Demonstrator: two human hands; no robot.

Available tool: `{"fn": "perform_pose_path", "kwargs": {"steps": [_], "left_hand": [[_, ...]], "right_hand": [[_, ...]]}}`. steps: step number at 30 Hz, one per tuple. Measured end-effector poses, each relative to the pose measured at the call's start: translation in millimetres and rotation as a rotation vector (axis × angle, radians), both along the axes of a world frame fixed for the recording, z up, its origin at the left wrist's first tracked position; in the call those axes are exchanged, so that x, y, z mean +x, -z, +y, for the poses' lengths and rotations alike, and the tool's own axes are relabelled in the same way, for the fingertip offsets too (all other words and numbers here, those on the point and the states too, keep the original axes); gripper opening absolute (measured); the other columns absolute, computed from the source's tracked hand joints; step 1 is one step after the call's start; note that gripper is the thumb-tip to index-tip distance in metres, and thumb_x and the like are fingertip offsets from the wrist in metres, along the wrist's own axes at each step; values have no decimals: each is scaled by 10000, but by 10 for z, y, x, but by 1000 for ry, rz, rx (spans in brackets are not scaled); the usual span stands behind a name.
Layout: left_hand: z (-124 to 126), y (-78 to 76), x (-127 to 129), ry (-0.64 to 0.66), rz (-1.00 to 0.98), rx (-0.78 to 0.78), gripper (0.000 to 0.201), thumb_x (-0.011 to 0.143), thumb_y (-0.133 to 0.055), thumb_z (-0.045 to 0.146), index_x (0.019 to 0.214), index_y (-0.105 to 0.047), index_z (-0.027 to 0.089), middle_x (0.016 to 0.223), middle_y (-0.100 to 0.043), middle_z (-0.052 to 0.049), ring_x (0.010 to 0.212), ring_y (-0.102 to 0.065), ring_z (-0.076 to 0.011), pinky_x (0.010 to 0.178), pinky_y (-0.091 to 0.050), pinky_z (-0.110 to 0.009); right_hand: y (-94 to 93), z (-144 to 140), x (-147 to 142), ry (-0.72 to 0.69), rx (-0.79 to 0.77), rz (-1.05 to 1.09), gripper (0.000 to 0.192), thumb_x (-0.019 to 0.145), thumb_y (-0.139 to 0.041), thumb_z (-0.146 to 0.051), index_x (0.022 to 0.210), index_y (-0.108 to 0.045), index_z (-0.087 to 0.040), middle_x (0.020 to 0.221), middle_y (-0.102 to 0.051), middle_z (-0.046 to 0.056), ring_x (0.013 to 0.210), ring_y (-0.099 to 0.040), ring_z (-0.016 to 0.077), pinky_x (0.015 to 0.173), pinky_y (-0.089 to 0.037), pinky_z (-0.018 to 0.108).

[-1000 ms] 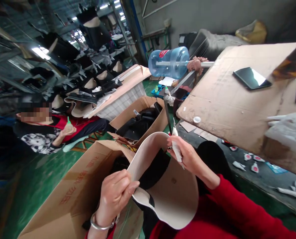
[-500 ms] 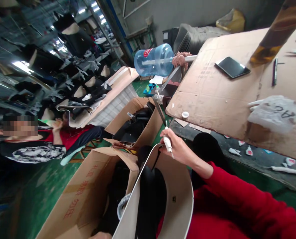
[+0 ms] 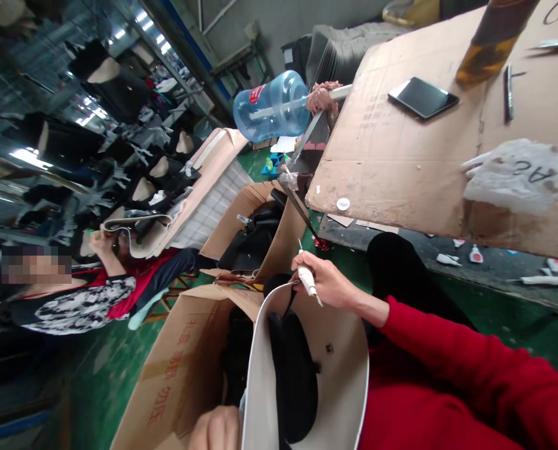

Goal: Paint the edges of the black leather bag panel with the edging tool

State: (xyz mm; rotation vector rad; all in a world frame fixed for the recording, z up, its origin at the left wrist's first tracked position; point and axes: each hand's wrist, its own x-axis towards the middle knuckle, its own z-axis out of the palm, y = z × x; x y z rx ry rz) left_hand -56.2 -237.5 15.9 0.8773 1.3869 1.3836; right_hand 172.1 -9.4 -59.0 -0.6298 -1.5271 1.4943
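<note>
Over open carton (image 3: 185, 369), on my lap — I see right hand (image 3: 328, 284), fingers clenched on small white applicator (image 3: 307, 281), tip at top rim of pale curved shoe piece (image 3: 339, 375). Left hand (image 3: 216, 430) grips lower edge, fingers mostly out of view. Rim work looks barely begun — most of edge left.

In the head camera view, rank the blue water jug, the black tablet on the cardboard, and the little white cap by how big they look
1. blue water jug
2. black tablet
3. white cap
The jug lies farther from the camera, so its lead is only apparent size.
</note>
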Motion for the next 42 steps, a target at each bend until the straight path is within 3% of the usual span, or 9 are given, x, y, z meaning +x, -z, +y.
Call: {"fn": "perform_pose_path", "kwargs": {"steps": [3,5,8,12,17,23,31,34,42], "left_hand": [[405,5,22,-209,-154,107,441,712,-808,659,671,-666,244,638,-562,43,497,-479,-78,504,-471,-211],[743,-27,61,-273,-116,80,318,751,-847,506,903,-756,241,962,-712,-13,795,-644,-129,764,-565,-247],[1210,-97,148,-67,21,-79,499,780,-829,488,1186,-749,208,1235,-713,-112,1117,-657,-254,965,-537,-332],[1548,-141,251,357,96,-234,720,697,-849,612,1243,-744,154,1294,-708,-176,1194,-648,-350,996,-514,-371],[1626,-116,345,484,145,-213,830,613,-889,633,1285,-706,183,1217,-736,-151,1151,-664,-364,993,-502,-400],[1639,-73,483,380,539,-212,301,780,-818,388,1003,-774,191,966,-756,-40,946,-656,-246,869,-475,-296],[1656,46,559,249,408,-223,228,808,-797,377,890,-811,164,841,-746,-26,809,-639,-200,741,-459,-255],[1670,112,630,154,234,-231,236,756,-843,373,869,-810,168,809,-748,-18,745,-641,-175,703,-468,-246],[1764,227,791,-29,-99,-301,302,637,-928,326,839,-783,154,754,-765,-25,638,-681,-150,642,-522,-238]], "right_hand": [[-119,-23,-5,7,36,10,273,819,-701,-190,1049,-558,-218,872,-671,-10,750,-627,153,693,-471,222],[-193,-44,-8,19,62,8,257,830,-692,-176,1045,-557,-217,861,-665,-14,732,-617,147,684,-465,218],[-267,-68,-11,25,105,-6,225,848,-664,-159,1035,-553,-214,851,-652,-20,709,-591,135,675,-447,213],[-310,-48,3,59,124,-6,209,860,-648,-163,1038,-548,-209,835,-634,-22,685,-557,128,649,-424,210],[-326,2,24,75,111,-4,219,866,-644,-169,1055,-541,-213,809,-630,-31,652,-542,123,617,-409,207],[-335,1,1,19,91,81,280,884,-687,-196,1101,-510,-217,843,-652,-23,681,-564,123,652,-436,208],[-273,39,22,-21,86,114,262,933,-712,-285,1101,-523,-216,884,-667,4,735,-611,147,694,-477,233],[-267,58,31,6,87,102,216,958,-690,-292,1085,-533,-215,865,-661,-1,727,-613,145,695,-484,233],[-361,166,364,227,208,40,237,1037,-608,-303,1261,-613,-226,989,-688,25,814,-684,159,767,-534,262]]}}
